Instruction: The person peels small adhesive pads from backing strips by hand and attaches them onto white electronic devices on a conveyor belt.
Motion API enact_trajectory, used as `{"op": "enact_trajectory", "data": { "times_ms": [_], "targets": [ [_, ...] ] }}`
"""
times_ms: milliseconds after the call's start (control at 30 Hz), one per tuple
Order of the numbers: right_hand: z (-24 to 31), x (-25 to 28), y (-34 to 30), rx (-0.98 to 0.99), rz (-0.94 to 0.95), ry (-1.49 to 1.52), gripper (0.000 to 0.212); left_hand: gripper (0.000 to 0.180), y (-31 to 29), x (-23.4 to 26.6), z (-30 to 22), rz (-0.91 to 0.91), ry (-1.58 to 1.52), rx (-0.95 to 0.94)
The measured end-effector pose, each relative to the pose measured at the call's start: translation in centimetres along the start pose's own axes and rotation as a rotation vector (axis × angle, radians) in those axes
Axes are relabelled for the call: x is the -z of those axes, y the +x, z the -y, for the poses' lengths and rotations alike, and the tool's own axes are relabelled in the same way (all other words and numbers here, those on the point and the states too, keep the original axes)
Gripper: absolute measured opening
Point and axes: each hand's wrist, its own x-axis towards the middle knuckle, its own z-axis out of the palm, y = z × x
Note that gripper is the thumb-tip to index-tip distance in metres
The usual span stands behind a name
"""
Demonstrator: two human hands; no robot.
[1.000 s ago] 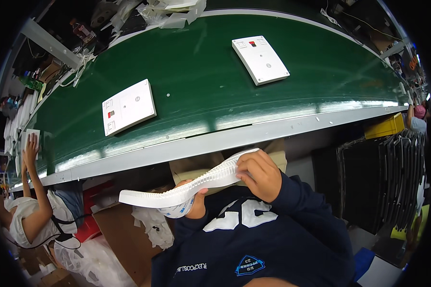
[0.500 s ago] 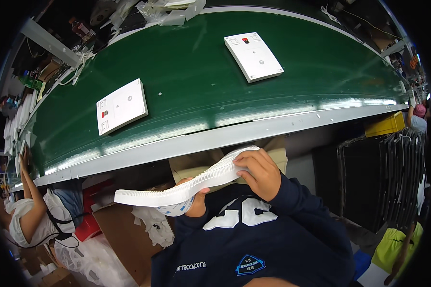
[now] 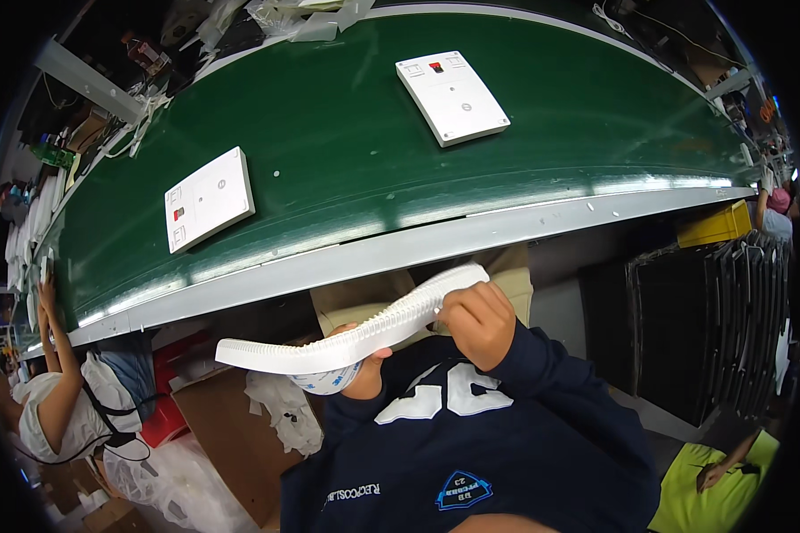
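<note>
A long, wavy white strip (image 3: 364,333), closely ribbed along its upper side like a row of thin pieces set side by side, stretches across in front of my body. My left hand (image 3: 364,380) is closed around its middle from below. Under the strip, beside that hand, shows a curved white liner (image 3: 324,380) with blue print. My right hand (image 3: 480,324) is at the strip's right part, fingers curled and pinched against its lower edge. A small white bit shows at those fingertips, too small to name.
Two flat white boxes, a left box (image 3: 209,200) and a right box (image 3: 453,98), lie on the green conveyor belt (image 3: 329,133) behind a grey rail (image 3: 373,253). Black panels (image 3: 676,329) stand at right with a yellow bin (image 3: 716,224). People work at both sides; a cardboard box (image 3: 231,435) is lower left.
My right hand's fingers have curled in and shifted slightly down along the strip. The strip's right end tilts up a little. Both white boxes have moved left. A yellow-green sleeved person appears more at lower right.
</note>
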Motion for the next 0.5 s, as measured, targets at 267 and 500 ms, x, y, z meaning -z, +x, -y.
{"op": "enact_trajectory", "data": {
  "times_ms": [267, 500],
  "targets": [
    [-2.4, 2.3, 5.5, -0.062, -0.235, -0.028, 0.05, 0.063, 1.7, -0.9, -2.1, -0.1, -0.214, 0.116],
    [-9.4, 0.9, 16.5, -0.005, -0.277, -0.497, 0.09, 0.051, 1.4, -1.1, -2.9, 0.026, -0.422, 0.215]
  ]
}}
